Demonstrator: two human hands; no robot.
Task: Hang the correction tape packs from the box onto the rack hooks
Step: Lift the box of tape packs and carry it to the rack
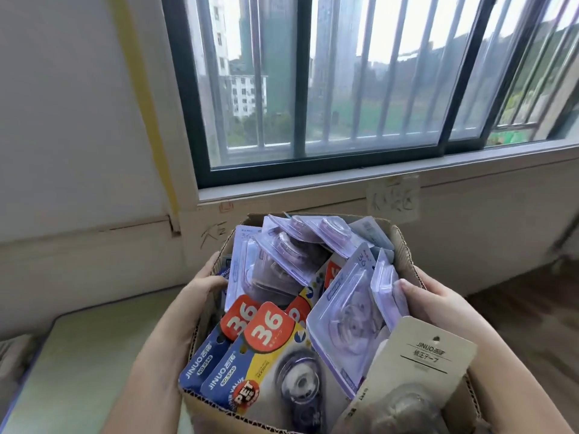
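An open cardboard box is carried in front of me, full of several correction tape packs. Blue and yellow packs marked 36 lie at the near left, clear purple blister packs fill the middle and back, and a grey card pack sticks up at the near right. My left hand grips the box's left wall, thumb over the rim. My right hand grips the right wall, its thumb pressing on a purple pack. No rack or hooks are in view.
A large barred window with a grey sill fills the wall ahead. A pale wall with a yellow strip is at the left. A greenish flat surface lies low on the left, and wooden floor shows at the right.
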